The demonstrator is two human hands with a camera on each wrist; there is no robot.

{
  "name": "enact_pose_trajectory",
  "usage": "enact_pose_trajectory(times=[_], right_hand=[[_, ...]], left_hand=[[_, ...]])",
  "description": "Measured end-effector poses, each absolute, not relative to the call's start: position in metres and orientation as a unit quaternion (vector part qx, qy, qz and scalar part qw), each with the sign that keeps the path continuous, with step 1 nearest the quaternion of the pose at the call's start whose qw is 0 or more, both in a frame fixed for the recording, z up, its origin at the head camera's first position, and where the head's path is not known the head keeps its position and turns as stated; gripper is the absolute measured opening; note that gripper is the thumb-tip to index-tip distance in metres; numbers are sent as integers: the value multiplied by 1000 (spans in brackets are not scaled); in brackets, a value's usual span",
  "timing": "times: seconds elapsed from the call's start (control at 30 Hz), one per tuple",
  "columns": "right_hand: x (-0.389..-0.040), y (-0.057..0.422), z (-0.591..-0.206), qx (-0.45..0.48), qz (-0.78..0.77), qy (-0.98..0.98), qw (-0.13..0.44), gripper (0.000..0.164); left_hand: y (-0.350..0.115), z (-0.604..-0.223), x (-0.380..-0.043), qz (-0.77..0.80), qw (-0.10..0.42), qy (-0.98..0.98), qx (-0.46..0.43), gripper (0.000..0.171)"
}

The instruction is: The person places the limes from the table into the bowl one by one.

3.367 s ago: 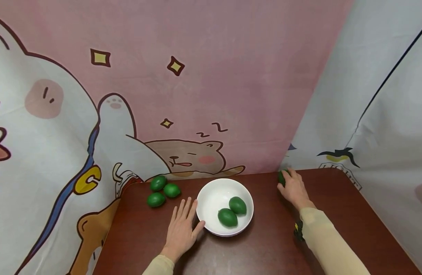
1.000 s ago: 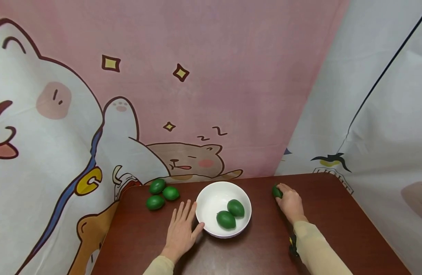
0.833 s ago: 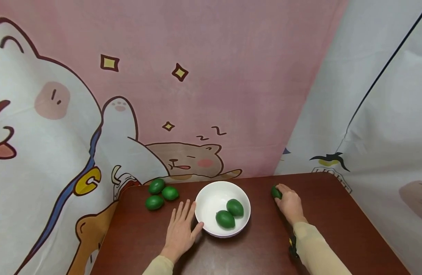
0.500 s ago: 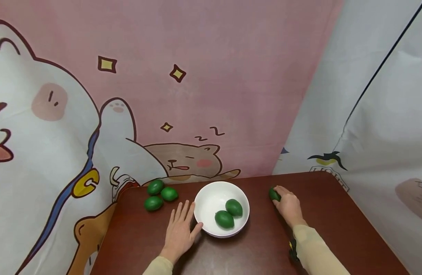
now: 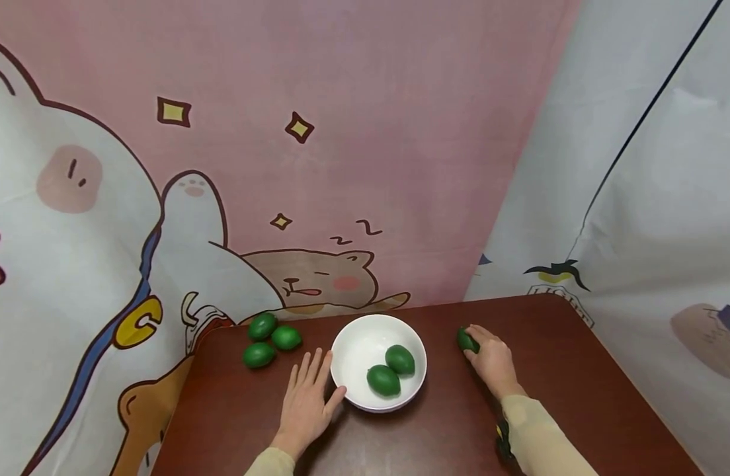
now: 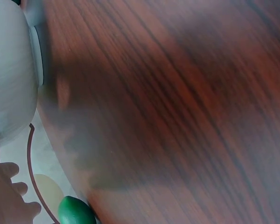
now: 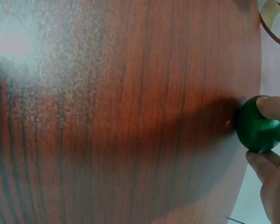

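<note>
My right hand (image 5: 492, 362) pinches a green lime (image 5: 467, 340) between thumb and fingers on the right of the table. In the right wrist view that lime (image 7: 260, 125) sits at the fingertips, low over the wood or touching it; I cannot tell which. A white bowl (image 5: 348, 338) stands in the middle with two limes inside, one lime (image 5: 399, 359) behind the other lime (image 5: 383, 381). Beside its left wall is my left hand (image 5: 307, 404), fingers straight and spread, thumb at the rim. The left wrist view shows the bowl's side (image 6: 11, 60) and part of that hand.
Left of the bowl, three more limes lie grouped near the back edge: a rear lime (image 5: 262, 326), a right lime (image 5: 286, 338) and a front lime (image 5: 258, 356). The brown table (image 5: 436, 436) meets a cartoon-printed cloth (image 5: 401, 165) behind it.
My right hand has brought the lime from the table's back edge nearer to me. The left hand stays by the bowl, and the limes in it lie as before. The head view has shifted slightly.
</note>
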State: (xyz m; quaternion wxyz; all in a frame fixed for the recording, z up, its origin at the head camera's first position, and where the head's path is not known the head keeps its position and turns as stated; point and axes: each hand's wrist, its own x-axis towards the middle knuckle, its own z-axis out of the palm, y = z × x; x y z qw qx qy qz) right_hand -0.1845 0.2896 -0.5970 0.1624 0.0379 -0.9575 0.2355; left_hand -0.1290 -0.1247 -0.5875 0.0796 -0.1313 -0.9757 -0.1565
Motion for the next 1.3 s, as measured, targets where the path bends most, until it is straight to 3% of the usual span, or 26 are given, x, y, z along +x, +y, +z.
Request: enact_pose_trajectory(times=[0.87, 1.3], right_hand=[[-182, 289, -590, 57, 232, -962, 131, 50], [-182, 297, -585, 24, 243, -969, 36, 64]], left_hand=[[-125, -586, -128, -159, 75, -976, -131, 78], [-126, -586, -128, -152, 76, -977, -132, 78]])
